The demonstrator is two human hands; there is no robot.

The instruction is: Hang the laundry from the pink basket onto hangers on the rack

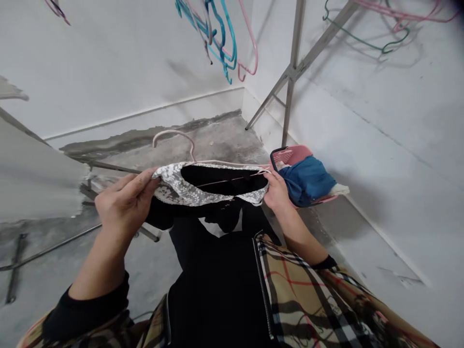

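Note:
A black garment (217,261) with a white lace collar (181,189) hangs in front of me on a pale pink hanger (174,137). My left hand (125,200) pinches the left end of the lace collar, fingers closed. My right hand (276,191) grips the right end of the collar and the hanger's arm, fingers closed. The hanger's hook rises between the hands, nearer the left one.
A pink laundry basket (290,155) with blue cloth (308,179) sits on the floor by the right wall. Metal rack legs (290,77) stand in the corner. Blue and pink hangers (224,38) dangle overhead. White walls close in; a metal frame (108,166) lies at the left.

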